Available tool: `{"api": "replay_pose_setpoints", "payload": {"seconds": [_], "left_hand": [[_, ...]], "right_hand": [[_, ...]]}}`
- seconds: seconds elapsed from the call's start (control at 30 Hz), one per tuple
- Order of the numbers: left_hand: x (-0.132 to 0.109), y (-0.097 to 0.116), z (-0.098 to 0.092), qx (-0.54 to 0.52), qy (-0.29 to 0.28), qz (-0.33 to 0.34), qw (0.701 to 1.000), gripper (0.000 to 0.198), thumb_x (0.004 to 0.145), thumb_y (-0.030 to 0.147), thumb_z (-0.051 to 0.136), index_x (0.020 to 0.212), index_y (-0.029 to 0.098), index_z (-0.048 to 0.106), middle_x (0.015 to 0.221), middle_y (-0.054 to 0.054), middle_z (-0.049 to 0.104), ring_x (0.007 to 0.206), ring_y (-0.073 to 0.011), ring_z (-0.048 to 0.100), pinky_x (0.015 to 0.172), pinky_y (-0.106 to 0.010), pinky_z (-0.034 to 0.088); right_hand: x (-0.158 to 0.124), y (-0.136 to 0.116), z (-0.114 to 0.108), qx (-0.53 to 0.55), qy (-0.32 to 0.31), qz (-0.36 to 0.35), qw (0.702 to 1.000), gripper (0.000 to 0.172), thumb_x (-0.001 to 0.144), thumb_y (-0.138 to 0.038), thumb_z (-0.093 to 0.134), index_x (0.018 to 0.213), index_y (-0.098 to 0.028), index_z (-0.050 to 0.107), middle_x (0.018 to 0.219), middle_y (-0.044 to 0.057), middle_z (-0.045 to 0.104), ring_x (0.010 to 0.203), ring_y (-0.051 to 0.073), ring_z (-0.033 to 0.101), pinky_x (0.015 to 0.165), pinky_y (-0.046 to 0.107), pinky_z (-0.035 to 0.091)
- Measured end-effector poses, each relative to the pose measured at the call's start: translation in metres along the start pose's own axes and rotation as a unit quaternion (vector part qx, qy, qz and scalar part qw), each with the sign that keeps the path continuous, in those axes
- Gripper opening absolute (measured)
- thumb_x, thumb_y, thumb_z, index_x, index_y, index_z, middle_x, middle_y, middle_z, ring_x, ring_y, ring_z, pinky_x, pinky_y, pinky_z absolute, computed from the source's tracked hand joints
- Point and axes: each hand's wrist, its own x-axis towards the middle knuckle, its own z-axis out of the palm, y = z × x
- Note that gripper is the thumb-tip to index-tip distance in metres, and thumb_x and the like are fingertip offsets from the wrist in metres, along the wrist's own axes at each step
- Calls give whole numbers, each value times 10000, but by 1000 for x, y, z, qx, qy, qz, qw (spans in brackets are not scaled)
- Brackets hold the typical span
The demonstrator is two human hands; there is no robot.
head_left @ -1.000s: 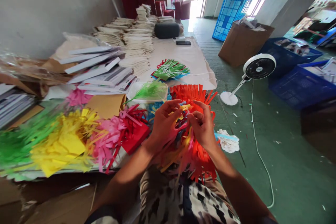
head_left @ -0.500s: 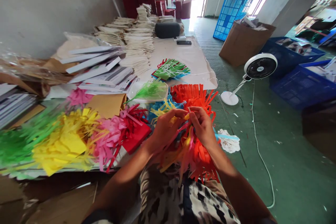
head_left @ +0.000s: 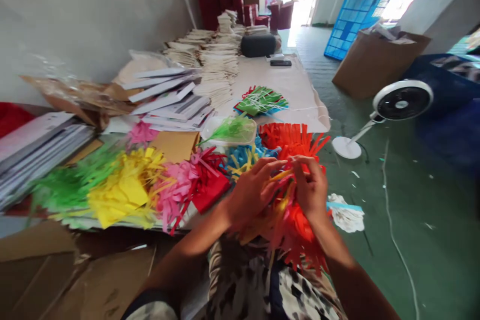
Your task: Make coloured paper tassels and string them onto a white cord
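My left hand (head_left: 251,190) is closed on a multicoloured bunch of fringed paper strips (head_left: 285,202), a yellow strand showing between the hands. Its fingertips meet those of my right hand (head_left: 312,187), which pinches the top of the same bunch; the exact grip point is small and blurred. Red-orange fringe (head_left: 287,137) spreads out just beyond my fingers. Blue fringe (head_left: 240,155) lies beside my left fingers. Further left, red fringed paper (head_left: 210,187), pink fringe (head_left: 176,185), yellow fringe (head_left: 123,190) and green fringe (head_left: 75,177) lie in piles along the table edge.
A clear plastic tray (head_left: 245,135) holds green strands. Behind it sits a green fringed bundle with white strings (head_left: 261,100). Stacked papers (head_left: 172,102) and cloth stacks (head_left: 217,67) fill the left side. A white fan (head_left: 401,102) and cardboard box (head_left: 377,62) stand on the right.
The whole scene has shifted right in view as the head turned left. Both hands stay together at the strip bunch, with a yellow strand now more visible between them.
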Motion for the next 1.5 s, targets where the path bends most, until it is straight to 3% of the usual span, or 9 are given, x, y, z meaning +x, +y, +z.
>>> {"api": "replay_pose_setpoints", "payload": {"seconds": [0.17,0.27,0.37,0.5,0.63,0.77,1.0,1.23,1.5], "left_hand": [[-11,-14,-28,-31,-78,-52,995,328,977,306,701,1302,265,713,1237,-66,758,1095,-216,743,936,-343,615],[-14,-33,-63,-37,-22,-124,991,291,1026,429,623,1083,200,794,1033,-78,807,929,-215,759,829,-316,596],[-9,-62,-99,174,117,-191,959,305,1041,391,583,1213,208,755,1188,-99,783,1080,-261,718,956,-370,546],[2,-97,-129,409,80,-272,867,432,963,300,665,1381,191,667,1312,-158,737,1233,-356,652,1021,-439,486],[12,-95,-140,388,80,-305,866,236,1003,302,588,1109,222,783,1053,-91,814,989,-293,742,839,-353,509],[27,-53,-131,273,141,-192,932,213,974,305,613,1061,217,787,892,-25,801,777,-194,717,740,-288,493],[52,14,-58,15,17,-84,996,61,896,215,665,925,190,713,766,15,728,677,-117,646,677,-237,483],[56,10,-27,-265,9,-148,953,246,830,339,832,972,174,716,810,-5,727,725,-119,680,698,-222,547],[50,1,-21,-363,29,-208,908,315,768,399,908,970,172,823,953,-69,809,828,-176,746,794,-285,605]], "right_hand": [[4,9,-6,85,9,23,996,269,990,-496,673,975,-227,653,818,1,712,718,151,644,671,263,489],[6,11,-10,109,10,49,993,292,969,-506,703,943,-221,648,738,-21,664,638,132,600,610,246,451],[7,9,-11,113,13,61,992,308,961,-514,713,931,-214,655,711,-31,637,614,119,577,600,241,436],[8,6,-12,96,14,52,994,308,972,-510,698,924,-208,660,718,-28,638,621,116,566,598,240,423],[9,6,-12,70,10,36,997,317,977,-513,680,906,-205,665,702,-24,638,611,121,562,594,247,436],[9,0,-7,28,30,1,999,279,964,-485,691,902,-213,687,733,-15,655,578,116,546,519,235,411],[5,-17,2,41,-73,-79,993,169,1017,-371,649,945,-236,722,1295,75,717,811,125,673,575,227,506],[5,-14,2,84,-113,-18,990,218,986,-412,671,916,-210,713,1082,53,724,722,106,609,574,208,497],[8,-14,2,144,-107,69,981,317,884,-536,762,862,-223,717,975,46,717,731,133,599,570,219,465]]}}
